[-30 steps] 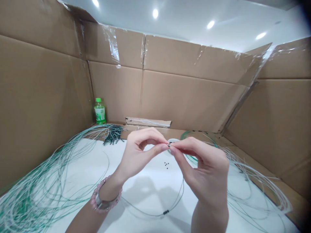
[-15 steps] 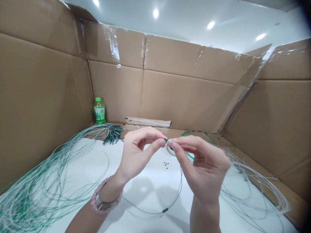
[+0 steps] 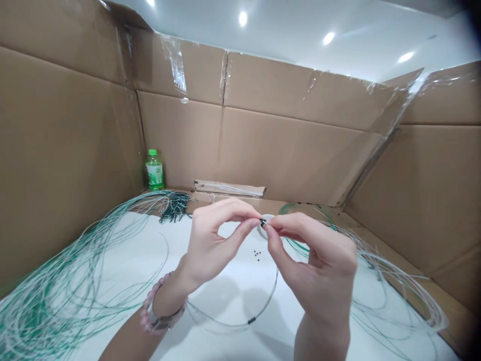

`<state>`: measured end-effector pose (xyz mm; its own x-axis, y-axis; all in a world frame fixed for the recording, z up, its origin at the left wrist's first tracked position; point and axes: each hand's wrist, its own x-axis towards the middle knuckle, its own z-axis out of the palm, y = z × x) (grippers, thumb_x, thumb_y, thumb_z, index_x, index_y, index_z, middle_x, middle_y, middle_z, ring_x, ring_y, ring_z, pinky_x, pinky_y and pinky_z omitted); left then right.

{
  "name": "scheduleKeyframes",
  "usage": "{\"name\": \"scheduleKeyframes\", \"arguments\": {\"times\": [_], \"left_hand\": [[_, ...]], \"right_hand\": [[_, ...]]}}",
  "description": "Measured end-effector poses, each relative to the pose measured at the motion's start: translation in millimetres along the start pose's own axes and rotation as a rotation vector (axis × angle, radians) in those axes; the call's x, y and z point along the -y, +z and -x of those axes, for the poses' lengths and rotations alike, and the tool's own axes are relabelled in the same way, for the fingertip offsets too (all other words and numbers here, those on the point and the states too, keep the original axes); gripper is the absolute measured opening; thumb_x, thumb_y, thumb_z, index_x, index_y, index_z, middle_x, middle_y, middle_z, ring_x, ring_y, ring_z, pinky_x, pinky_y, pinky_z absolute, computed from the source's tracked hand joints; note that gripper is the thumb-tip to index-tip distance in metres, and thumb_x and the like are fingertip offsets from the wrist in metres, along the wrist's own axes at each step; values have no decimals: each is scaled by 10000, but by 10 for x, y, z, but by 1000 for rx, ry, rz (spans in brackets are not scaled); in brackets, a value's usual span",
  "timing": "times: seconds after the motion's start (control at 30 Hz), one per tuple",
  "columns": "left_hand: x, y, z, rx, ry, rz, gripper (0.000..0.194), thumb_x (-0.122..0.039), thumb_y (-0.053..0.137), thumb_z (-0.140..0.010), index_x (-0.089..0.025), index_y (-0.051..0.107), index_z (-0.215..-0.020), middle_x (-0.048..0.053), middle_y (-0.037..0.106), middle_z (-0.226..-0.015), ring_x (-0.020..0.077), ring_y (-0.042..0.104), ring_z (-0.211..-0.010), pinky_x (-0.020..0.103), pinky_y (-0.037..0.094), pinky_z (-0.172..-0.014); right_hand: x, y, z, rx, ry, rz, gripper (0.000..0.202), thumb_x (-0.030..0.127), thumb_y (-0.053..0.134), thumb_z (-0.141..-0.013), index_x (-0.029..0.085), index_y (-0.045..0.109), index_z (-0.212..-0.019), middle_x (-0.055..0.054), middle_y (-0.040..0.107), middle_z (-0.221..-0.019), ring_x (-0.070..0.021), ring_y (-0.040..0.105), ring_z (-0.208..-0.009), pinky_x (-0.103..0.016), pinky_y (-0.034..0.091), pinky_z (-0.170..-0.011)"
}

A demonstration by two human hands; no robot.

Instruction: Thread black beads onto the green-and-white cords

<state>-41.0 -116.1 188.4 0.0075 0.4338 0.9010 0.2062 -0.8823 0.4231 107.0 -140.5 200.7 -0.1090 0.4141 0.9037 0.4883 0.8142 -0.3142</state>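
Note:
My left hand [image 3: 220, 238], with a pink bead bracelet and a metal band at the wrist, pinches one side of a small dark piece [image 3: 263, 222]. From the right, my right hand [image 3: 313, 255] pinches the piece's other side, where a bit of white shows. The fingertips of both hands are almost touching. A thin grey wire [image 3: 268, 300] curves below the hands and carries a short black sleeve [image 3: 251, 320]. Several tiny black bits [image 3: 257, 254] lie on the white surface [image 3: 225, 346] between the hands. Behind the fingertips, a round white item [image 3: 260, 232] is partly hidden.
Tangled green and white wires [image 3: 48, 301] spread along the left, with dark ends bunched [image 3: 175, 205] at the back. More wires [image 3: 409, 286] loop at the right. A green bottle [image 3: 155, 173] stands in the back left corner. Cardboard walls [image 3: 293, 150] surround the surface.
Both hands have shifted slightly, and more of the small dark piece shows between the fingertips. The wire below with its black sleeve has moved a little left and up.

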Motion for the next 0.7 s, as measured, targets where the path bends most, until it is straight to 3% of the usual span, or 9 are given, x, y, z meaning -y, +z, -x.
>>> {"name": "scheduleKeyframes", "arguments": {"times": [0.33, 0.7], "left_hand": [[-20, -49, -29, 109, 226, -194, 111, -58, 642, -799, -157, 649, -847, 10, 682, -775, 77, 632, -714, 158, 527, -675], [31, -77, -20, 79, 115, -169, 101, -82, 675, -784, -173, 664, -827, -6, 694, -765, 74, 626, -701, 171, 511, -650]], "right_hand": [[34, -87, 7, 62, -36, 142, 122, 73, 603, -819, 183, 586, -768, 26, 617, -686, -82, 540, -612, -217, 455, -570], [-103, -28, -20, 61, 124, -58, 87, 120, 688, -792, 205, 677, -806, 38, 717, -729, -96, 645, -626, -218, 577, -615]]}}
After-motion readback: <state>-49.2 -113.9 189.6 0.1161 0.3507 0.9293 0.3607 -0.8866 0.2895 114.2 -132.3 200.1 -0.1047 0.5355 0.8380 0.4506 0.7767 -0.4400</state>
